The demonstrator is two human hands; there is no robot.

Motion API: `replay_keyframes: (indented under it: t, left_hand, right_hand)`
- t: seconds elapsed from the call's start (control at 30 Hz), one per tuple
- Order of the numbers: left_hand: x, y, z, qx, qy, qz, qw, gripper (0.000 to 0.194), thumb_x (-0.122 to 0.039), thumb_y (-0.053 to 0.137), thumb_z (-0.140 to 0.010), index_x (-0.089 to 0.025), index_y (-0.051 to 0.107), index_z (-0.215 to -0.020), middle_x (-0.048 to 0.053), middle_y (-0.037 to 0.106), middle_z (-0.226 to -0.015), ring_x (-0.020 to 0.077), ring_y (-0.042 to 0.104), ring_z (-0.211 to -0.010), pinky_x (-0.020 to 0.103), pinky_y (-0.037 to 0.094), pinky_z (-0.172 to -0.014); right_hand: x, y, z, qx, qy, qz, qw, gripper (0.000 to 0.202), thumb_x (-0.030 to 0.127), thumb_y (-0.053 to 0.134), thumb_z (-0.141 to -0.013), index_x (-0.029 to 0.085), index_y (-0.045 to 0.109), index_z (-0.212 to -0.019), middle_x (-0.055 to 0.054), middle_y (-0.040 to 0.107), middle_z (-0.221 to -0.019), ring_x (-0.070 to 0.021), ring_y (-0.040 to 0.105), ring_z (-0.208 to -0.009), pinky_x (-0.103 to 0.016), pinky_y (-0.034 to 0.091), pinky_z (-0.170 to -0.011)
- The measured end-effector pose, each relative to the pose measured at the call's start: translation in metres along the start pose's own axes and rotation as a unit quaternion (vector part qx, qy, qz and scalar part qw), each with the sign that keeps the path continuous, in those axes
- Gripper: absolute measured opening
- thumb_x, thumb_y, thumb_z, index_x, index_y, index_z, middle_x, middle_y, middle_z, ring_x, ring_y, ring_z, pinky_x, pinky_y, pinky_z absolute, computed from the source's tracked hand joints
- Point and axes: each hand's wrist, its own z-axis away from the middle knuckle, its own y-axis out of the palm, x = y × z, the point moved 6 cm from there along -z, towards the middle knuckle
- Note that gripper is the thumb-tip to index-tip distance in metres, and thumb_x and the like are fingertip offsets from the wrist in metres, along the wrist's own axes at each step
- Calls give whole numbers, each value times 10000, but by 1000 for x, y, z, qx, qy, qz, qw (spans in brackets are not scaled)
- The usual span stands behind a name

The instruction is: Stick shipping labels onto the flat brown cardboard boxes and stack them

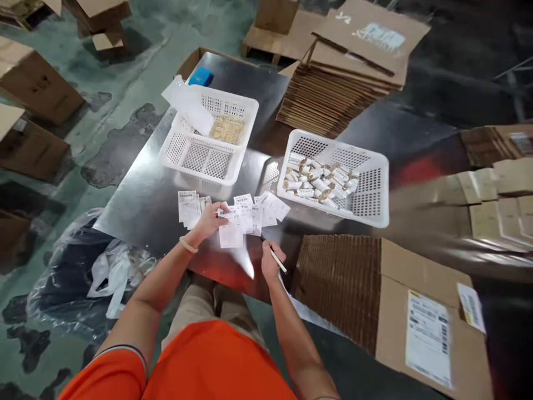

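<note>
Several white printed slips (231,234) with barcodes lie overlapping on the metal table. My left hand (210,220) is closed on the edge of one slip, its thumb and fingers at the upper left corner. A pen (278,261) with a pale barrel sits in my closed right hand (272,259), its tip pointing toward the slips. Behind the papers, a white perforated basket (378,191) holds many small white rolled packets (320,180) with brownish ends. Another white basket (208,175) to the left contains yellowish rings (228,129) and a white sheet.
Flattened cardboard (328,91) is stacked at the table's back. A labelled carton (433,316) lies at the right front, with small boxes (499,205) beyond. Left of the table stands a plastic-lined bin (62,294). A blue object (201,76) rests near the far edge.
</note>
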Motion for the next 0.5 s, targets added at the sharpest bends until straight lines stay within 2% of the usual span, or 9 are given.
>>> replay_keyframes:
  t: [0.07,0.13,0.2,0.27,0.3,0.37,0.43,0.5]
  left_hand:
    - [23,26,3,-4,4,-79,997,165,-81,676,-709,-196,662,-827,-57,604,-636,127,538,-526,248,467,-530]
    - [37,41,7,-13,25,-150,988,183,-31,633,-718,-195,661,-795,-7,673,-732,183,648,-678,320,578,-674]
    - [43,43,17,-42,70,-214,973,218,-5,624,-754,-188,712,-833,97,761,-1026,280,715,-1023,454,608,-936]
    - [49,37,34,-75,115,-268,953,240,-31,611,-842,-184,770,-936,158,723,-1308,349,630,-1296,562,527,-1113]
    - [53,35,44,-78,138,-285,945,245,-61,597,-892,-184,787,-985,163,712,-1351,356,608,-1336,584,505,-1139]
    - [66,37,64,-42,180,-288,940,244,-115,582,-959,-190,803,-1030,145,759,-1268,328,646,-1295,566,533,-1118]
    - [79,44,80,-1,221,-283,933,205,-159,618,-973,-203,812,-1018,117,806,-1157,300,689,-1244,534,576,-1081]
    - [90,51,88,-2,229,-282,932,161,-197,670,-963,-217,820,-1015,108,822,-1161,300,693,-1265,541,583,-1087]
  right_hand:
    - [-12,-1,3,12,10,4,1000,483,624,614,-874,228,574,-599,16,503,-542,-162,469,-574,-333,410,-582]
    - [-21,0,7,29,15,4,999,475,612,610,-881,228,580,-604,3,538,-560,-169,492,-586,-338,426,-592]
    - [-28,2,11,41,17,-5,999,448,597,616,-881,218,616,-641,-12,586,-591,-176,519,-604,-342,453,-606]
    - [-30,8,17,63,12,-21,998,406,569,631,-876,200,675,-712,-29,643,-640,-183,554,-631,-345,485,-627]
    - [-29,12,20,79,7,-29,996,386,551,637,-876,195,696,-740,-33,665,-662,-184,569,-643,-345,499,-640]
    - [-25,23,29,115,-9,-33,993,343,512,639,-883,196,719,-772,-30,690,-689,-181,589,-657,-340,516,-666]
    - [-19,33,38,141,-24,-28,989,315,471,631,-895,201,711,-754,-21,692,-690,-177,598,-661,-330,518,-678]
    - [-12,41,48,163,-50,-19,985,328,437,602,-924,202,679,-710,-18,674,-670,-171,591,-652,-319,504,-673]
